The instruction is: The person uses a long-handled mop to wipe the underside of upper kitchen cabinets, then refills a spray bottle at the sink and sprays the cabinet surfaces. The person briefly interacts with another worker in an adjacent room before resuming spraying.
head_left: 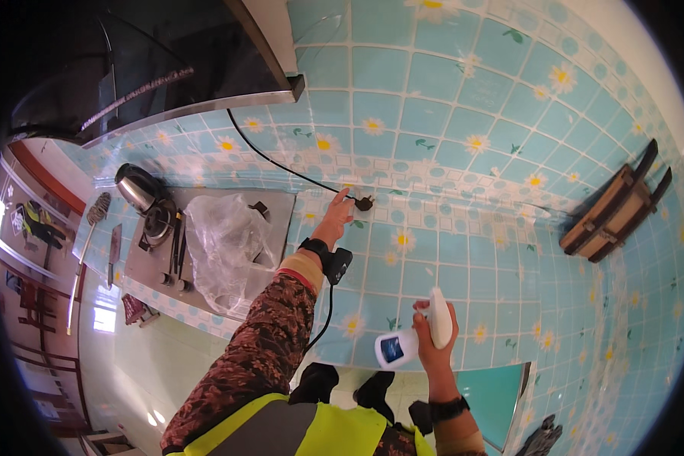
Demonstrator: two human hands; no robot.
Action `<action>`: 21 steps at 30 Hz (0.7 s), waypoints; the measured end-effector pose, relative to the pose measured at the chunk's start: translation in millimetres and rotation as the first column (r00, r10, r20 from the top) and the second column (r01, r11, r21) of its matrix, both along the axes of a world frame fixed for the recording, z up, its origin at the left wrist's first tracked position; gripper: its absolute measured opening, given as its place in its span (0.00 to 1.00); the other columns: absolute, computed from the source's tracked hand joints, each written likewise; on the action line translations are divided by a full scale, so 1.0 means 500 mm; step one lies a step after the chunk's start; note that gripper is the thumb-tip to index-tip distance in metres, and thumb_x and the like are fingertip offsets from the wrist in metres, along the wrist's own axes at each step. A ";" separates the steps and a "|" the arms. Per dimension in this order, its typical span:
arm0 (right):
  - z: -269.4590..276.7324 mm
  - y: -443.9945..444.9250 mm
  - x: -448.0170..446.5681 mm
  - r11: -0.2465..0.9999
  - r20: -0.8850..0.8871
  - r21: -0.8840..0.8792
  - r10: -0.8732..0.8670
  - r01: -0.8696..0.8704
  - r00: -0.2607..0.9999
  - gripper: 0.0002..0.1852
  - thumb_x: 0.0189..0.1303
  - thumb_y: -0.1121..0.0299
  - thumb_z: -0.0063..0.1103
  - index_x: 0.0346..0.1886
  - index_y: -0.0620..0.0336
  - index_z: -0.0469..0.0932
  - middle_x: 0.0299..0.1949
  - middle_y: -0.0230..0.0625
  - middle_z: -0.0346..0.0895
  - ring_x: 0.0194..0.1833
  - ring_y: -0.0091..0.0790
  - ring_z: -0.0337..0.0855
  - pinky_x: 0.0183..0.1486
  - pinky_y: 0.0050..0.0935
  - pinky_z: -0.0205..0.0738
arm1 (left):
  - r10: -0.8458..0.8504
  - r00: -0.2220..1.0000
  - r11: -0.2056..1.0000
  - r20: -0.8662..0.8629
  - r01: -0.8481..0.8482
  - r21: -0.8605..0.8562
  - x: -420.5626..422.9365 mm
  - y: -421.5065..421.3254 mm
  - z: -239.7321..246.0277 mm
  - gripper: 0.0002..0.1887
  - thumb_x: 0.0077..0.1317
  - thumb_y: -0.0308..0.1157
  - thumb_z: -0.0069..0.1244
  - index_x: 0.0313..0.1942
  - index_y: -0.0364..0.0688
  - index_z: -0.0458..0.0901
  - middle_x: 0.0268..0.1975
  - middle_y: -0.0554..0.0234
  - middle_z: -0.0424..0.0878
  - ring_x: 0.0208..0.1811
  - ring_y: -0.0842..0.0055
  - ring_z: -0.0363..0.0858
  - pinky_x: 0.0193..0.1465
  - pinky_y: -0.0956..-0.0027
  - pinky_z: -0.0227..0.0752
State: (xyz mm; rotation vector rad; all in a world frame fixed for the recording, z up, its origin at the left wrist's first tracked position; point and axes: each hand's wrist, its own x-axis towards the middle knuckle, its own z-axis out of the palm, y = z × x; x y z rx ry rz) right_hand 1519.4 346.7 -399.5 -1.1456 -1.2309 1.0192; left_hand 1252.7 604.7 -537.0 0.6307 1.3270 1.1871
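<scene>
My left hand [335, 219] reaches across the tiled countertop [450, 251] to the black power plug [364, 203] and its cord near the wall. Its fingers are spread at the cord, just left of the plug; whether they touch it I cannot tell. In my right hand [435, 336] is a white spray bottle [396, 349] with a dark blue label, held by its trigger head above the counter's front edge. The cord [273, 162] runs up from the plug to the dark range hood [205, 74].
Left of my arm is a gas stove [285, 212] bearing a crumpled clear plastic bag [228, 245] and an electric kettle [139, 185]. A knife [114, 251] and a long-handled brush [85, 256] lie beyond it. At the right, a wooden rack [610, 214] stands against the wall.
</scene>
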 end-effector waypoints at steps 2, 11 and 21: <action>-0.002 -0.007 0.011 0.995 -0.080 -0.094 0.002 -0.009 0.997 0.20 0.60 0.74 0.67 0.55 0.66 0.73 0.43 0.36 0.79 0.42 0.25 0.79 0.43 0.25 0.75 | 0.037 0.986 0.999 0.162 -0.037 0.000 0.001 0.026 -0.027 0.27 0.65 0.40 0.55 0.64 0.57 0.73 0.59 0.59 0.71 0.59 0.66 0.68 0.59 0.60 0.63; 0.004 0.030 -0.009 0.991 -0.059 -0.129 0.019 -0.027 0.998 0.19 0.62 0.72 0.65 0.54 0.66 0.72 0.43 0.38 0.80 0.42 0.25 0.78 0.41 0.25 0.76 | -0.030 0.776 0.953 0.630 -0.167 0.251 -0.090 -0.063 0.001 0.11 0.61 0.24 0.56 0.43 0.48 0.81 0.35 0.66 0.82 0.40 0.68 0.82 0.48 0.61 0.76; 0.010 0.076 -0.080 0.989 0.049 0.028 0.143 -0.144 0.989 0.18 0.61 0.75 0.65 0.53 0.65 0.73 0.44 0.37 0.80 0.42 0.24 0.77 0.45 0.26 0.73 | 0.347 0.796 0.920 -0.497 -0.186 0.345 -0.413 -0.474 0.163 0.15 0.54 0.12 0.47 0.38 0.42 0.77 0.28 0.74 0.74 0.29 0.87 0.70 0.32 0.79 0.65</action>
